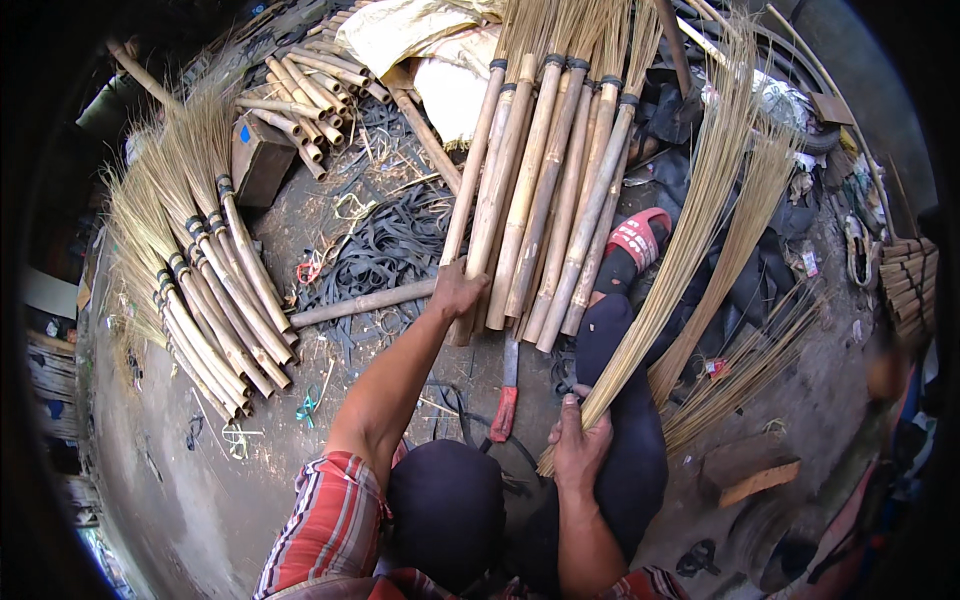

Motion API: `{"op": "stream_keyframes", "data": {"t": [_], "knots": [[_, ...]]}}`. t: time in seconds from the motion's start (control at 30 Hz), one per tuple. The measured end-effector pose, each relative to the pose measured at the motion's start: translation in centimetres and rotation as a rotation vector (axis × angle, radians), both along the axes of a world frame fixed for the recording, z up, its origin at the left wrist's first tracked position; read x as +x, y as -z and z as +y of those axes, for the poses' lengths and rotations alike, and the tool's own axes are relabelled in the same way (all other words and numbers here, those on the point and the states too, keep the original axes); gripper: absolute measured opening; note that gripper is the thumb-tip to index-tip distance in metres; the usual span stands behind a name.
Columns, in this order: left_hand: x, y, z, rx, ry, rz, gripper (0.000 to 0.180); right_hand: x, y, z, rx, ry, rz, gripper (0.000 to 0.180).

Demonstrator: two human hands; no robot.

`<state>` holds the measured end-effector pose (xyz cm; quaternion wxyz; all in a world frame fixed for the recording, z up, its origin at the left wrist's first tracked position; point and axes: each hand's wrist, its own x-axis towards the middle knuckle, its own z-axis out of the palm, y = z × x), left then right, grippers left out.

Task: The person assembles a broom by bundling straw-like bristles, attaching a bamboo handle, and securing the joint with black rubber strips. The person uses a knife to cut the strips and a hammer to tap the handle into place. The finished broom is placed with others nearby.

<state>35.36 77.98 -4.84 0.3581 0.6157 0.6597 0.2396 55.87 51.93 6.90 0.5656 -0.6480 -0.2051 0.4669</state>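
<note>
My left hand (461,288) is closed round the lower end of the leftmost bamboo handle in a row of brooms (540,200). These brooms lie side by side with their bristles pointing away and black bands at the necks. My right hand (581,440) grips the near end of a long bundle of thin straw-coloured stalks (672,270), which slants up to the right across my knee. Between my hands a knife with a red handle (504,412) lies on the floor, its blade partly under the brooms. Other loose stalks (735,260) lie beside the held bundle.
Another group of brooms (225,300) lies at the left. Behind are a pile of cut bamboo (318,85), a wooden block (260,160) and pale sacks (450,75). Black rubber strips (380,250) cover the middle floor; a second wooden block (750,470) lies at the right.
</note>
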Motion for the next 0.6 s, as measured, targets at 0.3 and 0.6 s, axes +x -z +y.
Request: {"op": "stream_keyframes", "data": {"t": [0.3,0.6], "knots": [[-3.6,0.6,-3.0,-0.008,-0.161,0.137,0.058,0.1,0.1,-0.1,0.02,-0.015,-0.009,0.025],[-6.0,-5.5,-10.7,-0.17,-0.18,-0.552,0.041,-0.4,0.6,-0.2,0.029,-0.009,-0.044,0.023]]}}
